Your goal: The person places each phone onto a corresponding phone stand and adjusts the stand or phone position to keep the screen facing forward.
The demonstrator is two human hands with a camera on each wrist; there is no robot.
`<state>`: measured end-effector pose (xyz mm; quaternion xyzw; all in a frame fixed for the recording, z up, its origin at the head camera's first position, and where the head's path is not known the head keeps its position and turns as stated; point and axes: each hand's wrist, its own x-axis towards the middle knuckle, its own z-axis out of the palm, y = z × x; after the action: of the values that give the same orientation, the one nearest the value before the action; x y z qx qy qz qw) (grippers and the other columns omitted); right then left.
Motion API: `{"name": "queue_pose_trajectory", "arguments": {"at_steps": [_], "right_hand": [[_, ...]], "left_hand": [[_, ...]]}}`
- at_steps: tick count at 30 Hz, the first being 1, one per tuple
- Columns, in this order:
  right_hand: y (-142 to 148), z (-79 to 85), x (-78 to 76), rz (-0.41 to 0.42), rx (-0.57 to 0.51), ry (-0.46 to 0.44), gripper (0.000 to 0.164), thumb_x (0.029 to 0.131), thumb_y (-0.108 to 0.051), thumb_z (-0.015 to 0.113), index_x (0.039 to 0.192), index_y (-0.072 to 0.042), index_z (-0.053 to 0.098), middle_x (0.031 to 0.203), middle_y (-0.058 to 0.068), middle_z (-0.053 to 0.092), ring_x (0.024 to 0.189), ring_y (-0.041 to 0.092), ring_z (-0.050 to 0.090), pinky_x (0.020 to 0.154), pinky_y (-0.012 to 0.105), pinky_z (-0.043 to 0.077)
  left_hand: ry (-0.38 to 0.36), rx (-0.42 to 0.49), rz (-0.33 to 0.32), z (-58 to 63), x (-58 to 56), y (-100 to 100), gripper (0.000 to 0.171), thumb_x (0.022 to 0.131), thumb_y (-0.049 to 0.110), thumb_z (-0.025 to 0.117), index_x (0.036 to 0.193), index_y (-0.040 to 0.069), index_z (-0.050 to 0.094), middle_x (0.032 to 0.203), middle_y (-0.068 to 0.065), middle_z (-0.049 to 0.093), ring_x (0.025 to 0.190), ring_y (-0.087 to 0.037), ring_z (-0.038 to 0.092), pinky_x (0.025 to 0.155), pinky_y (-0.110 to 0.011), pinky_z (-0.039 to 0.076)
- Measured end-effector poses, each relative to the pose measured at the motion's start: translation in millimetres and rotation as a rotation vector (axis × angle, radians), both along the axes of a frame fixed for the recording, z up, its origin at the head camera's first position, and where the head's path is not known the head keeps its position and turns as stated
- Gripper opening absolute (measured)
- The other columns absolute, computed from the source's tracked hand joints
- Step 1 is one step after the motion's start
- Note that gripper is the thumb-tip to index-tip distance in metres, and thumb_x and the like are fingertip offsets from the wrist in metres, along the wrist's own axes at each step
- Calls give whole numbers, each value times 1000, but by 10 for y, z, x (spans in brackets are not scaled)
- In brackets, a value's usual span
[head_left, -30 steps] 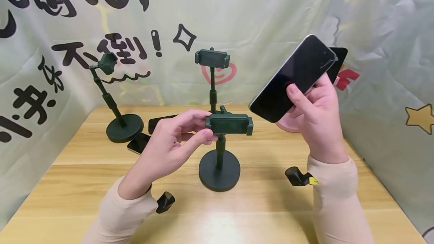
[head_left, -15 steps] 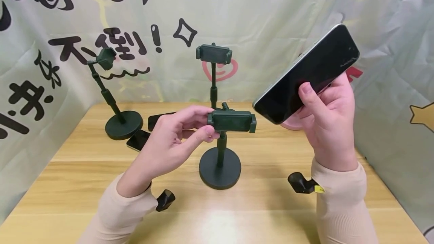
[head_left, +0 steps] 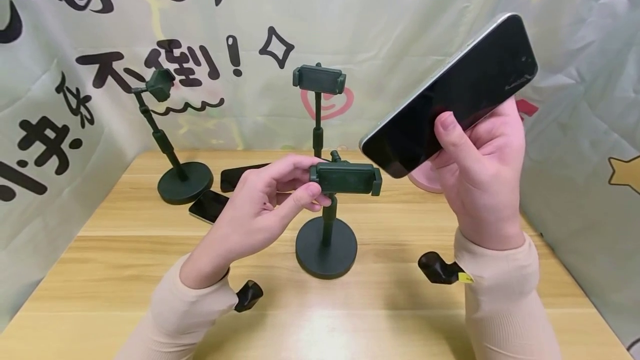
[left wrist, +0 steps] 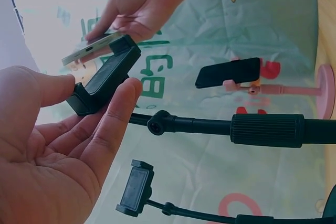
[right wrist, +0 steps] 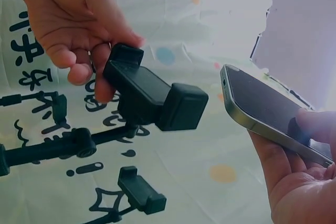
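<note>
My left hand (head_left: 260,199) pinches the left end of a dark green phone holder's clamp (head_left: 348,178) between thumb and fingers. Below the clamp, the holder's round base (head_left: 326,249) stands on the table. My right hand (head_left: 487,182) grips a black-screened smartphone (head_left: 460,88), its thumb lying on the screen and the other fingers behind. This phone is tilted, its lower left corner just up and right of the clamp in the head view. From the right wrist view, a gap shows between the smartphone (right wrist: 273,114) and the clamp (right wrist: 157,90).
Two more dark green phone holders stand behind, one at the left (head_left: 185,182) and one in the middle (head_left: 319,79). Two phones lie on the table, one flat (head_left: 209,205), the other (head_left: 237,176) partly hidden by my left hand. A pink stand (left wrist: 326,90) bears another phone (left wrist: 231,72).
My right hand has raised the smartphone and turned it closer to level; it went right, then a little back left. My left hand stays on the clamp.
</note>
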<state>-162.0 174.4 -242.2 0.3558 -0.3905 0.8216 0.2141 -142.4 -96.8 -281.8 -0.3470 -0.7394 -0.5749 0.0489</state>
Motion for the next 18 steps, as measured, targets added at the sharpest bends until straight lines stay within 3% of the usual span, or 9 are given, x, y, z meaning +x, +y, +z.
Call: {"name": "queue_pose_trajectory", "arguments": {"at_steps": [3, 4, 6, 8, 10, 11, 13, 15, 18], "right_hand": [[-51, 44, 2, 20, 23, 14, 40, 97, 18, 63, 131, 11, 45, 112, 30, 72, 98, 38, 78, 90, 46, 67], [-72, 57, 2, 35, 30, 19, 39, 97, 18, 62, 132, 10, 45, 112, 30, 71, 95, 39, 77, 83, 41, 68], [-112, 76, 1, 63, 36, 25, 39, 97, 20, 59, 132, 10, 44, 115, 30, 69, 96, 39, 76, 84, 42, 68], [-151, 86, 0, 83, 50, 28, 39, 98, 21, 56, 133, 9, 43, 116, 30, 67, 92, 37, 73, 68, 34, 66], [-188, 94, -6, 100, 65, 33, 40, 98, 22, 53, 134, 8, 43, 118, 30, 66, 93, 37, 72, 68, 34, 66], [-204, 98, -9, 93, 78, 34, 41, 98, 22, 53, 135, 7, 44, 121, 29, 67, 98, 37, 72, 75, 38, 68], [-236, 106, -15, 90, 105, 36, 42, 98, 22, 54, 136, 6, 44, 123, 28, 67, 99, 36, 73, 76, 37, 68], [-268, 112, -20, 79, 129, 33, 43, 98, 21, 54, 136, 5, 45, 124, 27, 68, 103, 36, 75, 91, 47, 67], [-308, 115, -18, 83, 142, 22, 45, 98, 21, 56, 137, 3, 45, 123, 25, 68, 102, 35, 74, 92, 47, 66]], "left_hand": [[0, -3, -2, -3, -2, -1, 24, 106, 3, 65, 130, 4, 68, 107, -12, 80, 91, -14, 81, 84, -33, 68], [-1, -3, -3, -3, -3, -1, 24, 106, 3, 65, 130, 4, 68, 107, -12, 80, 91, -14, 81, 84, -33, 68], [-3, -2, -4, -3, -5, -1, 24, 105, 2, 66, 129, 3, 68, 108, -12, 80, 91, -14, 81, 84, -33, 68], [-4, -1, -4, -1, -3, -1, 24, 105, 2, 67, 129, 3, 68, 108, -13, 81, 91, -15, 81, 84, -34, 68], [-5, -3, 0, 3, 0, 2, 24, 104, 3, 68, 128, 4, 68, 109, -12, 81, 92, -14, 81, 84, -33, 68], [-5, -4, 1, 5, 1, 4, 23, 104, 3, 68, 127, 4, 69, 109, -12, 81, 92, -14, 81, 84, -34, 68], [-4, -4, 1, -2, -2, 6, 22, 104, 3, 68, 126, 5, 69, 109, -12, 81, 92, -14, 81, 84, -33, 68], [-7, -3, 0, -5, 0, 8, 20, 104, 4, 69, 124, 6, 69, 108, -13, 81, 91, -14, 81, 84, -33, 68], [-7, 2, -3, -17, 1, 8, 19, 104, 3, 69, 123, 5, 68, 107, -15, 81, 90, -15, 81, 84, -34, 68]]}}
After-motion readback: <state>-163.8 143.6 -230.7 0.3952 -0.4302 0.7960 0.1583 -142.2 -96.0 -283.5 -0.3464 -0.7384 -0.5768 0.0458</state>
